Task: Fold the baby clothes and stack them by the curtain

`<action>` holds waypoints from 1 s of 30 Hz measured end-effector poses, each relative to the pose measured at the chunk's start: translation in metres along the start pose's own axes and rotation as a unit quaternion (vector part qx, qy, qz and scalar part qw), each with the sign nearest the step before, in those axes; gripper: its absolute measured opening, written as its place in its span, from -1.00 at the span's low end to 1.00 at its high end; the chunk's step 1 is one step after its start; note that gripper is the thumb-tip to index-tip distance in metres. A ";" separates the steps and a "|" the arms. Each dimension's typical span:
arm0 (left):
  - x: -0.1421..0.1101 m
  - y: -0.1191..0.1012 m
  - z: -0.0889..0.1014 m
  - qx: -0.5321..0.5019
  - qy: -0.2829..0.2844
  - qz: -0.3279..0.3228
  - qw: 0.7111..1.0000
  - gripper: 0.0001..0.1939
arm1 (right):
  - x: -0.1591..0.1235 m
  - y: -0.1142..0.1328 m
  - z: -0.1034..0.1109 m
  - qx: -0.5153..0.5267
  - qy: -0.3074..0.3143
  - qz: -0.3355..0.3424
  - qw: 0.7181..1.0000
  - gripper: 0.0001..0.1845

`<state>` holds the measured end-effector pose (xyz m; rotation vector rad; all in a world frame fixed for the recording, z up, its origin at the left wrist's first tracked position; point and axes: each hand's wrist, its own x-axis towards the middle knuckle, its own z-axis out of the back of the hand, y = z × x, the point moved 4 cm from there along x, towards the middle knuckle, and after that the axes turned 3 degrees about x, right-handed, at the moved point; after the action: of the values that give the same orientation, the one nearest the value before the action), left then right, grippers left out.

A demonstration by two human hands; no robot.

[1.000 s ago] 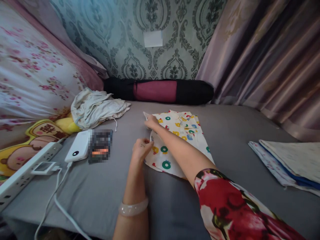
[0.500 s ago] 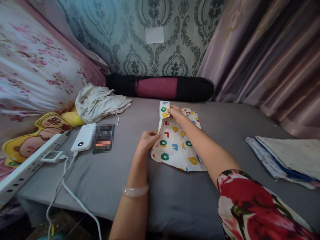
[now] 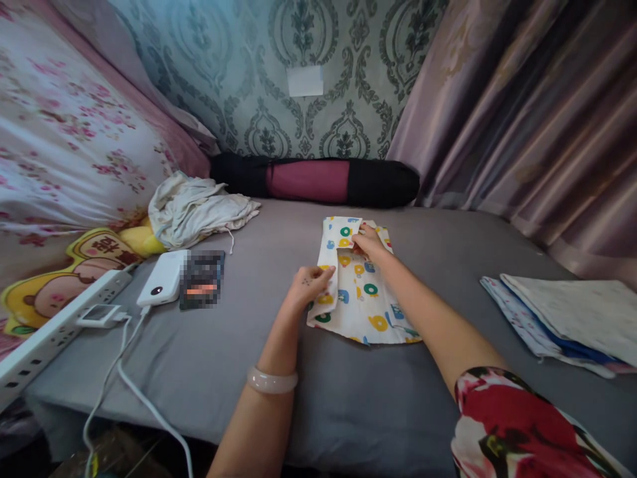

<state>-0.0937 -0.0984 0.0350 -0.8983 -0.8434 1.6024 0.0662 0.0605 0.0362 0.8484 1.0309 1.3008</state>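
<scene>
A white cloth [image 3: 365, 315] printed with coloured letters and figures lies on the grey sheet [image 3: 249, 318] in front of me. Its left side is folded inward as a narrow strip. My left hand [image 3: 313, 285] pinches the lower part of that strip at the cloth's left edge. Farther up, my right hand [image 3: 371, 242] grips the top end of the folded strip, with its fingertips partly hidden by the fabric. The cloth's right part runs under my right forearm.
Folded cloths [image 3: 562, 312] lie stacked at the right. To the left are a white power bank [image 3: 164, 279], a dark pixelated item [image 3: 202, 279], a power strip [image 3: 64, 325] with cables and a crumpled pale cloth [image 3: 199, 206]. A black-and-maroon roll [image 3: 308, 180] lies against the wall.
My right hand has moved right and slightly toward me, drawing the cloth's left side over. My left hand has shifted right onto the folded strip, which now lies wider over the cloth.
</scene>
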 end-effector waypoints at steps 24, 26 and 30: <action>0.004 -0.010 -0.049 0.435 -0.032 -0.170 0.884 -0.42 | 0.024 0.023 -0.086 -0.510 0.152 0.271 0.802 -0.35; 0.003 -0.008 -0.052 0.437 -0.037 -0.165 0.883 -0.38 | 0.031 0.020 -0.090 -0.509 0.143 0.269 0.805 -0.34; -0.001 -0.004 -0.056 0.439 -0.050 -0.165 0.882 -0.33 | 0.042 0.012 -0.092 -0.492 0.126 0.267 0.819 -0.33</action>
<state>-0.0430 -0.0942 0.0125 -0.0146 -0.2328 1.4957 -0.0255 0.0977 0.0107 0.1315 0.1619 2.1701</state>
